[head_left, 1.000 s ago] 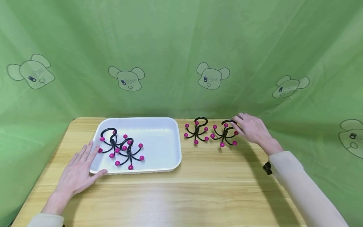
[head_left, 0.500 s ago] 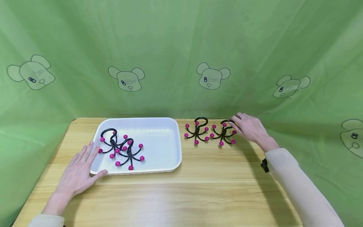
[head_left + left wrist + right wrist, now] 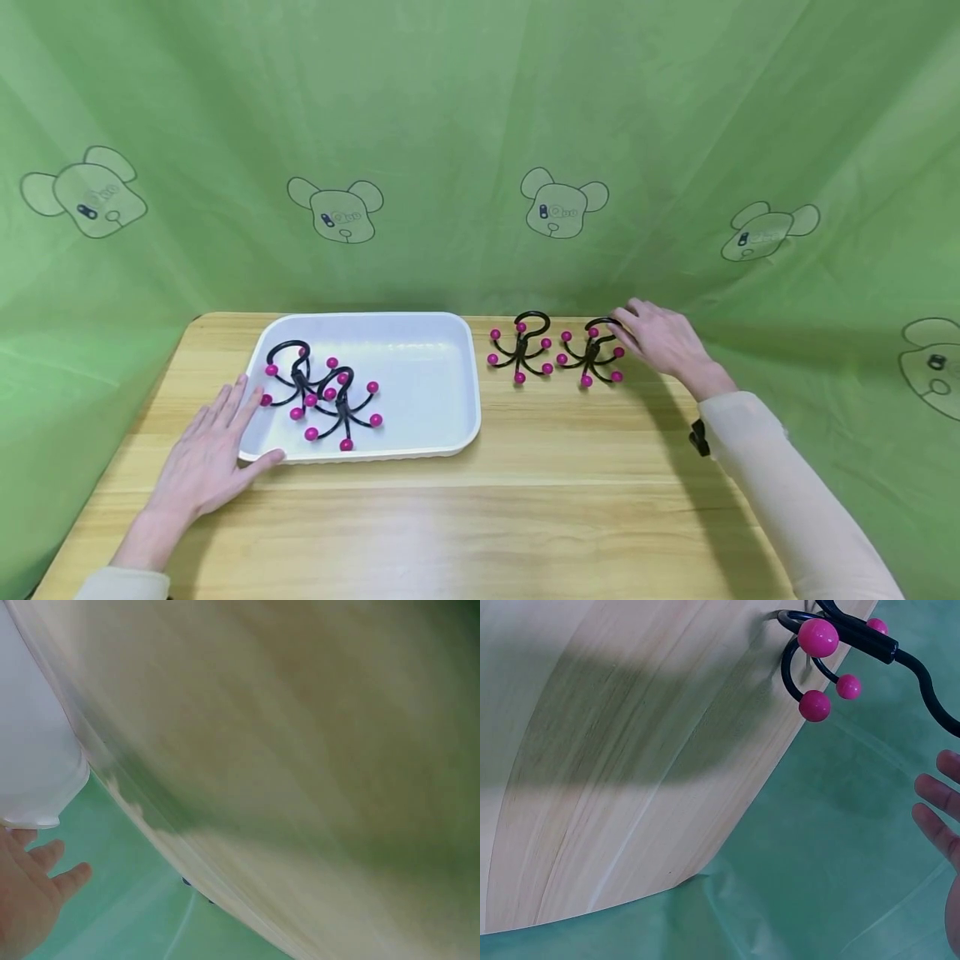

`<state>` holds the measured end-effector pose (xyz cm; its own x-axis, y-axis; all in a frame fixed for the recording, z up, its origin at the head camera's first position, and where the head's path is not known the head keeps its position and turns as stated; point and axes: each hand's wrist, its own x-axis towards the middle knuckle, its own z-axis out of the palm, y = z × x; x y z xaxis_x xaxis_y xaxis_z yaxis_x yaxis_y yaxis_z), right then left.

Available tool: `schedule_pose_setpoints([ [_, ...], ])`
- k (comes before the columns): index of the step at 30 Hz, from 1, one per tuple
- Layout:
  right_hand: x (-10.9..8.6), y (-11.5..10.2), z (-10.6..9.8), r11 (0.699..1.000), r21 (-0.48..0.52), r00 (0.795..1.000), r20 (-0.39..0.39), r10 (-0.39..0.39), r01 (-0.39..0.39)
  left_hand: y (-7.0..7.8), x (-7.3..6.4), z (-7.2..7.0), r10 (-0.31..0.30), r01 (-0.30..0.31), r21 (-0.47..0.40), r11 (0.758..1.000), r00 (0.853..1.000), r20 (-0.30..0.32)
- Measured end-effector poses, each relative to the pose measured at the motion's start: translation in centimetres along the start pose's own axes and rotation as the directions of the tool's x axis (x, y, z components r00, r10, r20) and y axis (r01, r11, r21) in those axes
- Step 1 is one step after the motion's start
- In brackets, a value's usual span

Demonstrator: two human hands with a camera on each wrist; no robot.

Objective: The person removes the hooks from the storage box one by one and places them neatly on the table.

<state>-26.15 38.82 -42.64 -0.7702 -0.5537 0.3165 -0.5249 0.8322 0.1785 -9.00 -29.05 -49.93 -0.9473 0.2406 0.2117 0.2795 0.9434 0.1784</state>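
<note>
On the table's right half, my right hand (image 3: 658, 337) pinches the curved top of a black multi-arm hook hanger (image 3: 591, 354) with pink ball tips. In the right wrist view its black stem (image 3: 866, 637) and several pink balls show, with the fingers at the right edge. A second hook hanger (image 3: 521, 350) of the same kind stands just to its left. My left hand (image 3: 206, 458) lies with spread, straight fingers against the left front corner of a white tray (image 3: 427, 392). Two like hook hangers, a rear one (image 3: 300, 379) and a front one (image 3: 343, 408), lie close together inside the tray.
A wooden table (image 3: 480, 533) carries everything. Behind and at both sides hangs a green curtain (image 3: 450, 100) with printed bear heads, close against the table's back edge. The tray's right rim lies near the second hanger.
The right hand and the hook hanger it pinches have shifted slightly left, closer to the second hanger. The left hand and the tray keep their places.
</note>
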Motion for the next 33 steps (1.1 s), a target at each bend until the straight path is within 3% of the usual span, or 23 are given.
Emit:
schedule_pose_setpoints([
  [20, 0.2, -1.7, -2.2, 0.989, 0.075, 0.986, 0.119, 0.119, -0.128, 0.1, -0.1, -0.2, 0.002, -0.002, -0.009, 1.000, 1.000, 0.008],
  [33, 2.4, -6.4, -4.7, 0.991, 0.088, 0.989, 0.118, 0.087, -0.098, 0.0, -0.1, -0.2, 0.006, -0.006, -0.009, 1.000, 1.000, 0.006],
])
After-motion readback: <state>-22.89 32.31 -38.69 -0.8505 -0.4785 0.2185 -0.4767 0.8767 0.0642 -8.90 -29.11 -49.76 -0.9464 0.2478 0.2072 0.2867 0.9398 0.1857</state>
